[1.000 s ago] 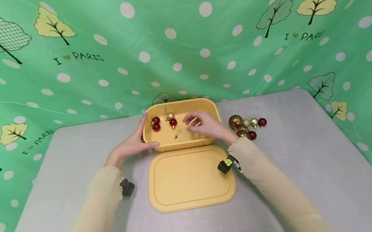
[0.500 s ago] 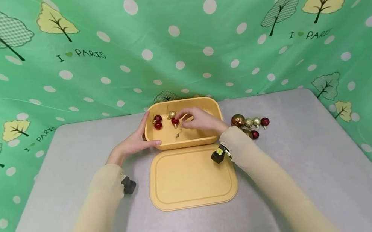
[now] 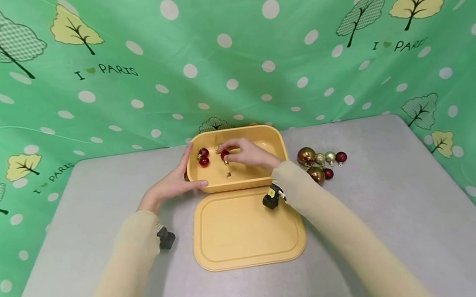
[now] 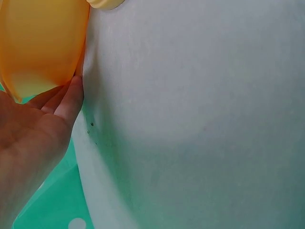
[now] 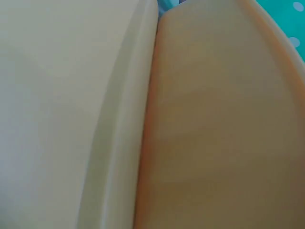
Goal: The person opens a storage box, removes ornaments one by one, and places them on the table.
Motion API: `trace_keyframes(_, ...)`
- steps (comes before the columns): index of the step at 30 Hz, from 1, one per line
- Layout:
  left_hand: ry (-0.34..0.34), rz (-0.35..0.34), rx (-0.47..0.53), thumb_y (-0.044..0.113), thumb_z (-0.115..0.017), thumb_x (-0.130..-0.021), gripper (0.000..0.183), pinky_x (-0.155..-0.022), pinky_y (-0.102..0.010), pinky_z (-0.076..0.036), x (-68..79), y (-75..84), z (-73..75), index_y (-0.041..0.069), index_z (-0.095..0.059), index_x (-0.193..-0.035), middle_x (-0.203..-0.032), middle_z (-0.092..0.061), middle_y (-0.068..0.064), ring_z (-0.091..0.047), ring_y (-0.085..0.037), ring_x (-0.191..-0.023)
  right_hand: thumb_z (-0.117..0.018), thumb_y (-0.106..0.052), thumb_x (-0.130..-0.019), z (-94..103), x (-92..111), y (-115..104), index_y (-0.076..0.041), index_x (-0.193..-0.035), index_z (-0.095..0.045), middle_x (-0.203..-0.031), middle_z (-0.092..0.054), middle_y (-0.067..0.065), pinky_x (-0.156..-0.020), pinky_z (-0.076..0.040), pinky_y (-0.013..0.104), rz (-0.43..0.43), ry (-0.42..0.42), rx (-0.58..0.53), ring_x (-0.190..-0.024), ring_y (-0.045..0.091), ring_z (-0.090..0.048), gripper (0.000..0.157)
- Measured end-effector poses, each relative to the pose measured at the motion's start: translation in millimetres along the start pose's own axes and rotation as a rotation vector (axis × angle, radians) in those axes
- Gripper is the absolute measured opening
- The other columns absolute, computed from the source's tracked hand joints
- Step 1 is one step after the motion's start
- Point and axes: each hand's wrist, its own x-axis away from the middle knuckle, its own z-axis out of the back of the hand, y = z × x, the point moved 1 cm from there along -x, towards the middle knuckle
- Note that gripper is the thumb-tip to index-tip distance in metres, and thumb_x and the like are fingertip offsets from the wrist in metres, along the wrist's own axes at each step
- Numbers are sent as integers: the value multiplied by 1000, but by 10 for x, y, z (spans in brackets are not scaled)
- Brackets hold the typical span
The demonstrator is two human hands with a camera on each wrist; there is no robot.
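Note:
My left hand (image 3: 172, 183) holds the left end of a yellow plastic box (image 3: 242, 185), thumb at the front rim and fingers along the outer side. The left wrist view shows this hand (image 4: 43, 124) against the box wall (image 4: 43, 43). Inside the box, my right hand (image 3: 247, 153) pinches a small red Christmas bauble (image 3: 224, 154). Just behind it a gold bauble (image 3: 218, 148) is mostly hidden by the fingers. Two red baubles, one here (image 3: 204, 161), lie at the box's left. A tiny gold piece (image 3: 229, 174) lies on its floor. The right wrist view does not show the hand.
The yellow lid (image 3: 248, 228) lies flat on the grey table (image 3: 401, 209), right in front of the box. To the box's right sits a cluster of gold and red baubles (image 3: 306, 155). A green printed cloth (image 3: 226, 38) hangs behind the table.
My right hand has moved left inside the box, from beside the red bauble to pinching it, partly covering the gold one. My left hand stays on the box.

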Motion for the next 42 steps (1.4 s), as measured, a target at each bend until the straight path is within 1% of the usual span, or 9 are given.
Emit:
trace_keyframes(4,2,2,-9,20,-74,-86,115,-115,-49,-8,-13,1,-5,23,19,-152,-159,15,-13,-1,-34,-145,-59,1,-92,-9,16,22,4,-126,-60,-131,-57,16,-99,-44,34,-26,-14,6,-116,29,-55,35)
trace_keyframes(10,4,6,-11,19,-74,-85,115,-115,-49,-9,-22,12,-2,24,20,-152,-159,14,-14,-3,-35,-144,-60,5,-89,-18,50,70,6,-124,-61,-126,-60,17,-85,-49,27,-74,-57,-3,-104,24,-59,36)
trace_keyframes(13,2,-3,-10,18,-75,-85,116,-115,-48,-9,-32,7,-5,23,20,-152,-159,14,-14,-3,-35,-144,-61,8,-86,-30,75,82,5,-122,-62,-122,-61,16,-78,-50,25,-102,-71,-17,-98,23,-59,36)
trace_keyframes(17,4,-9,-10,17,-75,-85,116,-115,-47,-10,-38,-2,-6,22,19,-153,-159,15,-13,-4,-35,-144,-61,12,-83,-48,101,75,6,-120,-62,-116,-63,17,-74,-49,23,-99,-98,-32,-93,22,-59,37)
trace_keyframes(22,2,-1,-9,18,-74,-85,115,-115,-47,-11,-28,-6,-2,23,19,-153,-159,15,-13,-4,-35,-144,-62,10,-84,-64,110,57,3,-122,-62,-112,-64,16,-64,-48,24,-99,-141,-19,-85,20,-58,39)
trace_keyframes(26,4,5,-4,18,-74,-86,115,-115,-47,-11,-16,7,2,25,19,-153,-159,15,-13,-3,-35,-144,-64,7,-85,-77,89,54,0,-125,-62,-119,-63,14,-76,-51,25,-78,-185,23,-93,20,-60,40)
trace_keyframes(29,5,6,-6,18,-74,-86,114,-115,-47,-11,-14,10,3,24,19,-153,-159,15,-14,-3,-35,-144,-64,7,-85,-85,70,62,1,-121,-64,-119,-63,13,-87,-49,25,-50,-202,61,-103,21,-59,36)
trace_keyframes(35,5,2,2,17,-74,-86,115,-115,-47,-13,-19,2,1,23,19,-153,-159,14,-16,-6,-36,-144,-63,7,-86,-94,58,86,2,-113,-65,-107,-65,12,-85,-49,27,-24,-185,59,-98,22,-59,28)
trace_keyframes(42,4,-11,17,17,-75,-85,115,-115,-47,-13,-10,-17,-7,24,18,-153,-159,12,-15,-7,-36,-144,-62,6,-88,-109,110,20,1,-119,-61,-114,-62,15,-82,-53,31,-36,-140,-55,-99,25,-63,31)
